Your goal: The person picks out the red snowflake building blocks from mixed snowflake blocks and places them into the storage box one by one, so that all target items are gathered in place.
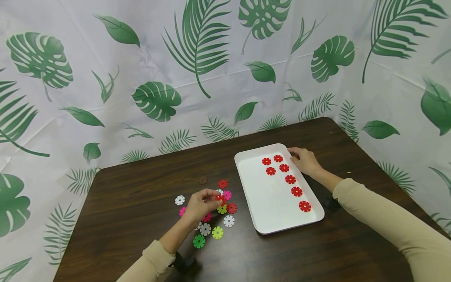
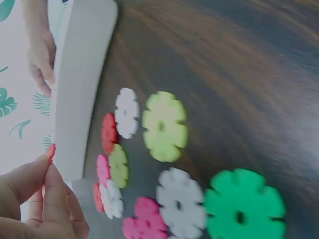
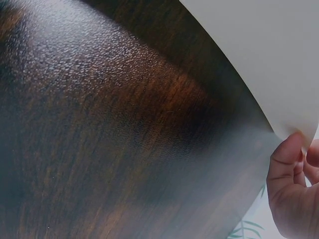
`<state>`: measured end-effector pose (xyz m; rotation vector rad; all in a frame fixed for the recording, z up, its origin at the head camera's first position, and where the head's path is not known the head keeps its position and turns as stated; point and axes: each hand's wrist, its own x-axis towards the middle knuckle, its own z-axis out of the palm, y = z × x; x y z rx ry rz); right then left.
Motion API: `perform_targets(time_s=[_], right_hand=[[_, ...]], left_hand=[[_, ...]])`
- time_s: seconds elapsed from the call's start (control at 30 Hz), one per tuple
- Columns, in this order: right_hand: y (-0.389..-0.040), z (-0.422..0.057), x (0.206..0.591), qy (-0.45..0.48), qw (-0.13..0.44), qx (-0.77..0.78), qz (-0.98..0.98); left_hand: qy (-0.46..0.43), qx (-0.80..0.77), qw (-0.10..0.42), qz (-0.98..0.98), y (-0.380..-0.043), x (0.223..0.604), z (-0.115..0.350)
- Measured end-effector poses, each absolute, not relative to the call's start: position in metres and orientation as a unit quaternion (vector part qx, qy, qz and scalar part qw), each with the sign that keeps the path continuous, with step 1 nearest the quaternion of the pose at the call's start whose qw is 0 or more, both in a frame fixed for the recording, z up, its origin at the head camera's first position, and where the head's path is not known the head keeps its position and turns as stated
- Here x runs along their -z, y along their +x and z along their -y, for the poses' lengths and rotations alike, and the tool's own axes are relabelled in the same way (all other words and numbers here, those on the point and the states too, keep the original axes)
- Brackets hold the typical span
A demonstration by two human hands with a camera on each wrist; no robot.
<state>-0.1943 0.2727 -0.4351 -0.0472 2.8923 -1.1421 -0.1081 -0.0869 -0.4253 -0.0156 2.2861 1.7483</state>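
Observation:
My left hand (image 1: 201, 205) pinches a red notched plastic disc (image 1: 220, 199) between thumb and fingertips, above a loose cluster of such discs. Edge-on, that same red disc (image 2: 50, 151) shows in the left wrist view. To the right lies a white tray (image 1: 269, 207) with several red discs on it, some in a line along its right side and some near the far end. My right hand (image 1: 305, 161) grips the tray's right rim near the far corner. In the right wrist view, thumb and fingers of the right hand (image 3: 294, 186) pinch the tray edge (image 3: 269, 64).
Under and around the left hand lie a green disc (image 1: 199, 241), a yellow-green disc (image 1: 217, 233), a white disc (image 1: 229, 221), a red disc (image 1: 223, 183), a brown disc (image 1: 202, 180) and pink ones. A leaf-print cloth (image 1: 218, 105) hangs behind the dark wooden table (image 1: 141, 203).

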Motion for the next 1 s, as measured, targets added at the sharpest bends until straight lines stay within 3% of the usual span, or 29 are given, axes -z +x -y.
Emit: perform_targets(time_s=[0.43,1.0], right_hand=[[-0.194,-0.272,0.434,-0.010,0.018,0.367,-0.930],[-0.196,-0.272,0.434,-0.014,0.010,0.360,-0.933]], left_hand=[[0.021,-0.651,0.151,-0.743,-0.129,0.410,0.038],[-0.037,-0.663,0.174,-0.727,-0.157,0.415,-0.061]])
